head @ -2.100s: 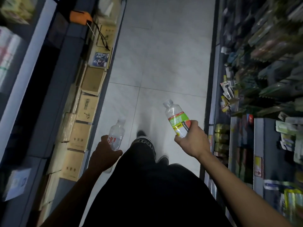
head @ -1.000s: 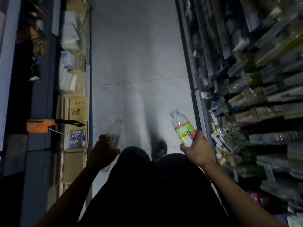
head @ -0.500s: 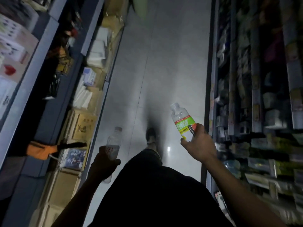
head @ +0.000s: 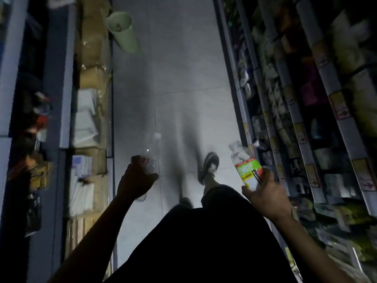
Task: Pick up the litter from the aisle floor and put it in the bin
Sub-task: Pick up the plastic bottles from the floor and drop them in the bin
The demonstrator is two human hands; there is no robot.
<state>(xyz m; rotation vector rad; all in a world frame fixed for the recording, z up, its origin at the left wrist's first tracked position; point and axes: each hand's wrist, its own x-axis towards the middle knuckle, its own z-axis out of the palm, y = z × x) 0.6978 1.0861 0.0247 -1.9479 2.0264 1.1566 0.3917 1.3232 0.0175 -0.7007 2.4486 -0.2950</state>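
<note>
Both grips are full. Left hand [head: 136, 181] wraps its grip round the lower body of a clear bottle [head: 151, 155], whose white cap points up and away along the aisle; right hand [head: 265, 193] pinches the base of a green-labelled bottle [head: 245, 168], neck tilted forward and slightly left. Each bottle's long axis runs roughly down the aisle, toward the far end.

Ahead, a pale green bin [head: 122, 32] stands on the floor [head: 179, 82] at the aisle's left edge, touching or just beside the foot of the left shelving [head: 93, 111]. Its open mouth faces the camera and something small lies inside, too dim to name. It is well apart from both hands, straight ahead and a little left.

Judging by this, the litter is in hand and the carry is under way; the drop has not yet been made. Since the bin hugs the left edge, the left hand is nearer to it, so the clear bottle should go in first, cap leading, with the right hand crossing over after. One sandalled foot [head: 209, 166] is out in front, mid-stride. The dim light could make the rim hard to judge.
</note>
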